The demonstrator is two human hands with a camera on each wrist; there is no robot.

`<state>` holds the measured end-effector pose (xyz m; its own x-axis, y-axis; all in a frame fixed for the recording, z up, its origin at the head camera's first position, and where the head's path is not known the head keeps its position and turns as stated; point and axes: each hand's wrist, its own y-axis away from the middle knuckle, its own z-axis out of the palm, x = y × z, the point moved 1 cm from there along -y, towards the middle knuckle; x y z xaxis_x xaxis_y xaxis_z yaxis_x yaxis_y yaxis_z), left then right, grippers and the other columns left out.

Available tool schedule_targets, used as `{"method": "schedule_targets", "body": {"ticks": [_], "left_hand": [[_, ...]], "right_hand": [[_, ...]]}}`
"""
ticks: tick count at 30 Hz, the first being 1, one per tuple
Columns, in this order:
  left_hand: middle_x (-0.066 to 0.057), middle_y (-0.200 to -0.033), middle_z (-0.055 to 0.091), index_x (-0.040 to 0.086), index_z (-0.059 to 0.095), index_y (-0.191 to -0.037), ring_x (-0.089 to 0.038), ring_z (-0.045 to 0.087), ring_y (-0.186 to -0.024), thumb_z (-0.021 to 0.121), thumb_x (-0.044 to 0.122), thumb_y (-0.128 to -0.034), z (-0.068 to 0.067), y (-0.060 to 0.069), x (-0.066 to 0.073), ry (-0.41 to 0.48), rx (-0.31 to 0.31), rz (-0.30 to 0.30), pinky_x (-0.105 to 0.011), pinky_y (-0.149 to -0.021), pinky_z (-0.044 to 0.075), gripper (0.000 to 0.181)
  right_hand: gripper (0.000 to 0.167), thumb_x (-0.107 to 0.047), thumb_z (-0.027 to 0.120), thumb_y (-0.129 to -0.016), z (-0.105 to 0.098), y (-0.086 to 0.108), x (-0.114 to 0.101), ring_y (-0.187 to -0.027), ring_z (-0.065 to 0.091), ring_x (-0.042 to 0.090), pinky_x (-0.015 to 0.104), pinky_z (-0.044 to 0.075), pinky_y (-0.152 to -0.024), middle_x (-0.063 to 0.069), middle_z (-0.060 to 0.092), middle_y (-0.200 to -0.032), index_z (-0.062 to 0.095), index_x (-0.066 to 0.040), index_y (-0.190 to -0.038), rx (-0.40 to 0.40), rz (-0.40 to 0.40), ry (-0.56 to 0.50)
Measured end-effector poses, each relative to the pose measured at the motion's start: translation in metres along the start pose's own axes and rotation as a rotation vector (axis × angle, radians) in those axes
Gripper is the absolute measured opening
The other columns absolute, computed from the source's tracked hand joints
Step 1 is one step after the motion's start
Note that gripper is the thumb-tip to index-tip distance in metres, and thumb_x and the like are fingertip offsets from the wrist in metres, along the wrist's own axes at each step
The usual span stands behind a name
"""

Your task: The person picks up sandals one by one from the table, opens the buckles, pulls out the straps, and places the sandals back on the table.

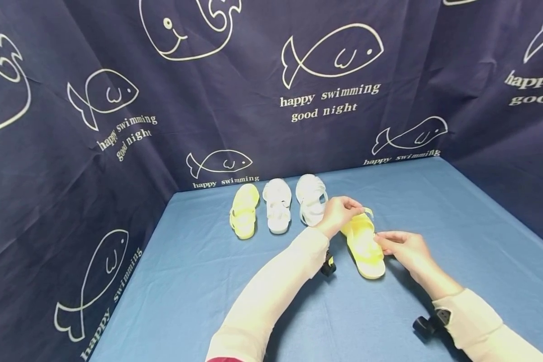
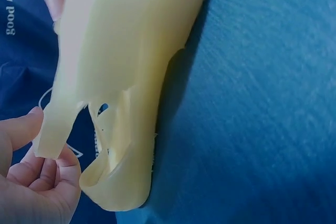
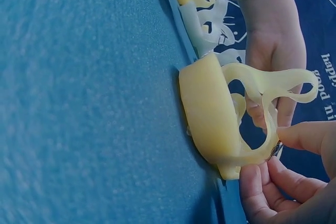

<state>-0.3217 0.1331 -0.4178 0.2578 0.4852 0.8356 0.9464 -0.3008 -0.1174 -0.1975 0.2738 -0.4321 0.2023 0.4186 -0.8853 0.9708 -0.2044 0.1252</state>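
Observation:
A yellow sandal [image 1: 364,246] rests on the blue surface between both hands, its sole down. At its far end my left hand [image 1: 338,213] pinches a strap; the left wrist view shows thumb and fingers of the left hand [image 2: 39,174] on the loose strap end [image 2: 55,132]. My right hand [image 1: 407,251] pinches the strap on the sandal's right side. In the right wrist view, the right hand [image 3: 296,174] has thumb and fingertips at the side strap [image 3: 257,155], beside a small dark shiny piece [image 3: 275,149].
Left of the hands, a yellow sandal [image 1: 244,211], a white sandal [image 1: 278,206] and another white sandal [image 1: 310,196] stand in a row on the blue surface [image 1: 185,281]. The nearer white one is close to my left hand. Dark blue printed cloth [image 1: 262,125] hangs behind.

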Motion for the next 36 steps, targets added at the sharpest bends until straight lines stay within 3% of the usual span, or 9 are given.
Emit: {"method": "schedule_targets", "body": {"ticks": [9, 27, 36], "left_hand": [[0.007, -0.069, 0.066, 0.015, 0.075, -0.079, -0.002, 0.052, -0.062, 0.080, 0.024, -0.0799, 0.007, 0.000, -0.004, -0.064, -0.008, -0.060, -0.013, -0.057, 0.042, 0.011], [0.011, -0.069, 0.065, 0.019, 0.073, -0.074, -0.002, 0.054, -0.064, 0.079, 0.028, -0.0804, 0.014, -0.007, 0.001, -0.188, -0.061, -0.079, -0.014, -0.056, 0.044, 0.013], [0.011, -0.070, 0.068, 0.017, 0.077, -0.073, -0.002, 0.053, -0.060, 0.078, 0.030, -0.0815, 0.013, -0.008, 0.004, -0.240, -0.077, -0.072, -0.013, -0.052, 0.040, 0.015]], "right_hand": [[0.055, -0.037, 0.067, -0.090, 0.007, 0.001, 0.001, -0.070, 0.064, 0.002, 0.021, 0.054, -0.069, -0.001, 0.074, -0.098, 0.061, 0.006, -0.124, -0.001, 0.004, -0.013], [0.052, -0.035, 0.066, -0.092, 0.005, 0.000, -0.001, -0.070, 0.063, 0.001, 0.021, 0.054, -0.068, -0.002, 0.074, -0.095, 0.061, 0.006, -0.124, 0.026, -0.019, -0.007], [0.048, -0.035, 0.067, -0.091, 0.006, 0.001, -0.003, -0.073, 0.060, -0.004, 0.020, 0.054, -0.068, 0.013, 0.072, -0.106, 0.065, 0.004, -0.120, 0.067, -0.073, 0.043]]}}
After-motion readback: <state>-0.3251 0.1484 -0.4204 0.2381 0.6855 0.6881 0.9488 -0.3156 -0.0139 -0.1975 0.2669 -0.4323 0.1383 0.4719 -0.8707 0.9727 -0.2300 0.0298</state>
